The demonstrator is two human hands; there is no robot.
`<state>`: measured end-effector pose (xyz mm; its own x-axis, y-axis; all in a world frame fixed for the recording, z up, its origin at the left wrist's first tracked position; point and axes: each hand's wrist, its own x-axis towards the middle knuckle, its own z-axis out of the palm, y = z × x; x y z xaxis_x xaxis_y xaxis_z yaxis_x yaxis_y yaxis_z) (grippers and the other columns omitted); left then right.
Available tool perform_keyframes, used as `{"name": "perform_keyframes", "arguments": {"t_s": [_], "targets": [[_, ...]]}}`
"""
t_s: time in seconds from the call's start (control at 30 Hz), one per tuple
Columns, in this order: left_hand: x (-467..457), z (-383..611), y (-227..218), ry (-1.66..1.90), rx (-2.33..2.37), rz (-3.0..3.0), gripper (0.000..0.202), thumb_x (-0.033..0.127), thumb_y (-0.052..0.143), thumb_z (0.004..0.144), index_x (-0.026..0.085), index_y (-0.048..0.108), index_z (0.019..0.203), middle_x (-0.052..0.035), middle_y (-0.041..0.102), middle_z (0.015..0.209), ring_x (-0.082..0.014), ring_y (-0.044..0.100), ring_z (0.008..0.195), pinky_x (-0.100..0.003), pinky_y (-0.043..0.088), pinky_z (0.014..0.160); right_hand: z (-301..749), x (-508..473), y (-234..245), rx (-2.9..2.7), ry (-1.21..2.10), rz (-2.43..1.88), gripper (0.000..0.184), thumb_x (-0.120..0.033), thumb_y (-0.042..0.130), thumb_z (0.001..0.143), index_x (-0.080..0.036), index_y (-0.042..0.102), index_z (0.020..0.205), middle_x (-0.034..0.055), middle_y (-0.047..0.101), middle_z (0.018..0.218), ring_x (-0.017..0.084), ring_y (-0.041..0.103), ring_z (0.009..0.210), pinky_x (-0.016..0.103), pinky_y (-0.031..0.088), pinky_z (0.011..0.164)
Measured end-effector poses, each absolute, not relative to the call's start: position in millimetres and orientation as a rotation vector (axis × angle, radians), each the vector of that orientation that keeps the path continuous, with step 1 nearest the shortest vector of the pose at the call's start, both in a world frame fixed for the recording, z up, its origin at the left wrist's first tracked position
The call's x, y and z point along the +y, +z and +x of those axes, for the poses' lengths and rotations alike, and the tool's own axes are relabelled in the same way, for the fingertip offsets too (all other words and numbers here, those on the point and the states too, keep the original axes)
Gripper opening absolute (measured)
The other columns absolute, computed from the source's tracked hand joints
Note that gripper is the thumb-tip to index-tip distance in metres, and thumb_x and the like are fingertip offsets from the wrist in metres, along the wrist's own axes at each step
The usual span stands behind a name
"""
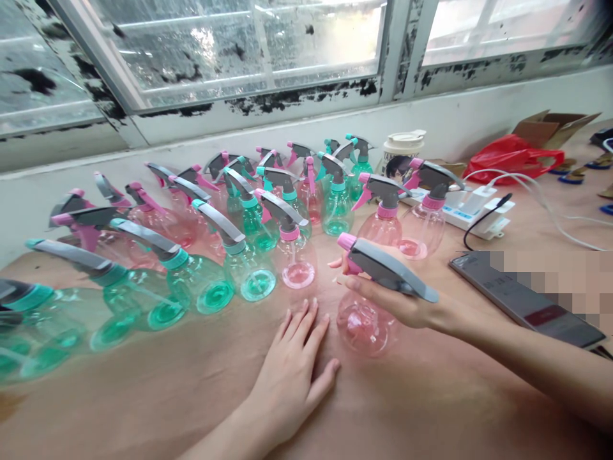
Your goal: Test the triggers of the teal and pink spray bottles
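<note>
My right hand (397, 300) is wrapped round the neck of a pink spray bottle (366, 329), under its grey and pink trigger head. The bottle is upright, its base on or just above the table; I cannot tell which. My left hand (297, 364) lies flat on the tabletop, fingers stretched, beside that bottle and touching none. Just beyond my left fingertips stands another pink spray bottle (297, 265). A green spray bottle (249, 271) is to its left. Two more pink bottles stand behind my right hand.
Several green and pink spray bottles crowd the table (158, 396) toward the wall. To the right are a phone (522, 300), a white power strip (472, 214) with cables, a red plastic bag (507, 160), a lidded cup (402, 153) and an open cardboard box (550, 131). Windows rise behind.
</note>
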<state>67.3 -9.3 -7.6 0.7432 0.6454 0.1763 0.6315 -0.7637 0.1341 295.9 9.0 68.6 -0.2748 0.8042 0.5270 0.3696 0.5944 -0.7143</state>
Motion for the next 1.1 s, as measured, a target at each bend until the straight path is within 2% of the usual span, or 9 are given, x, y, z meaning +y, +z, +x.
{"name": "perform_keyframes", "arguments": {"t_s": [0.2,0.3,0.43,0.57,0.63,0.7,0.8,1.1], "targets": [[-10.2,67.0,-6.4,0.307,1.056,2.871,0.053,0.034,0.052,0.097,0.013,0.043,0.145,-0.0165,0.033,0.156,-0.0332,0.029,0.144,-0.057,0.029,0.114,296.0,7.3,71.4,-1.883,0.542,-0.918,0.013,-0.026,0.054,0.091,-0.021,0.051,0.080,0.0005,0.056,0.073,0.015,0.058,0.067,0.027,0.049,0.061],[-10.4,66.9,-6.4,0.300,1.058,2.879,0.053,0.035,0.052,0.097,0.013,0.043,0.145,-0.0170,0.033,0.156,-0.0332,0.029,0.144,-0.058,0.029,0.114,296.0,7.4,69.2,-1.826,0.607,-0.953,0.013,-0.033,0.059,0.090,-0.021,0.057,0.084,-0.0003,0.058,0.072,0.015,0.056,0.063,0.026,0.048,0.058],[-10.4,66.7,-6.8,0.304,1.053,2.891,0.053,0.034,0.052,0.097,0.012,0.044,0.145,-0.0176,0.032,0.156,-0.0325,0.029,0.144,-0.057,0.029,0.114,295.8,7.5,67.8,-1.774,0.679,-0.979,0.022,-0.044,0.060,0.089,-0.023,0.064,0.093,-0.0007,0.058,0.070,0.014,0.054,0.058,0.027,0.045,0.054],[-10.1,66.6,-6.5,0.316,1.047,2.886,0.053,0.035,0.052,0.097,0.012,0.044,0.144,-0.0176,0.033,0.156,-0.0329,0.030,0.144,-0.057,0.029,0.114,295.3,5.9,72.3,-1.785,0.732,-0.938,0.023,-0.042,0.060,0.089,-0.023,0.066,0.101,0.0029,0.065,0.084,0.013,0.056,0.057,0.028,0.047,0.055],[-9.9,66.5,-6.3,0.312,1.049,2.887,0.053,0.035,0.052,0.097,0.012,0.044,0.145,-0.0175,0.033,0.156,-0.0329,0.030,0.144,-0.057,0.029,0.114,294.8,5.3,74.1,-1.776,0.739,-0.908,0.022,-0.038,0.062,0.088,-0.022,0.066,0.102,0.0050,0.067,0.092,0.015,0.061,0.064,0.028,0.050,0.058],[-9.8,66.4,-6.3,0.316,1.051,2.881,0.053,0.035,0.051,0.097,0.013,0.043,0.145,-0.0170,0.033,0.156,-0.0328,0.029,0.144,-0.057,0.029,0.114,294.1,5.3,73.9,-1.764,0.740,-0.878,0.021,-0.035,0.062,0.088,-0.022,0.065,0.103,0.0064,0.068,0.097,0.018,0.067,0.079,0.031,0.054,0.069],[-9.8,66.1,-6.9,0.339,1.049,2.871,0.053,0.034,0.052,0.097,0.015,0.043,0.145,-0.0158,0.034,0.156,-0.0326,0.029,0.144,-0.056,0.028,0.115,293.4,6.2,70.3,-1.743,0.729,-0.819,0.020,-0.030,0.063,0.086,-0.022,0.065,0.105,0.0067,0.069,0.104,0.021,0.067,0.098,0.035,0.054,0.085],[-9.5,66.6,-7.6,0.310,1.050,2.888,0.053,0.034,0.051,0.097,0.013,0.042,0.145,-0.0179,0.032,0.156,-0.0329,0.029,0.144,-0.057,0.028,0.114,294.1,5.7,71.1,-1.772,0.720,-0.834,0.020,-0.023,0.061,0.086,-0.021,0.063,0.106,0.0072,0.069,0.106,0.020,0.068,0.096,0.034,0.055,0.085]]}}
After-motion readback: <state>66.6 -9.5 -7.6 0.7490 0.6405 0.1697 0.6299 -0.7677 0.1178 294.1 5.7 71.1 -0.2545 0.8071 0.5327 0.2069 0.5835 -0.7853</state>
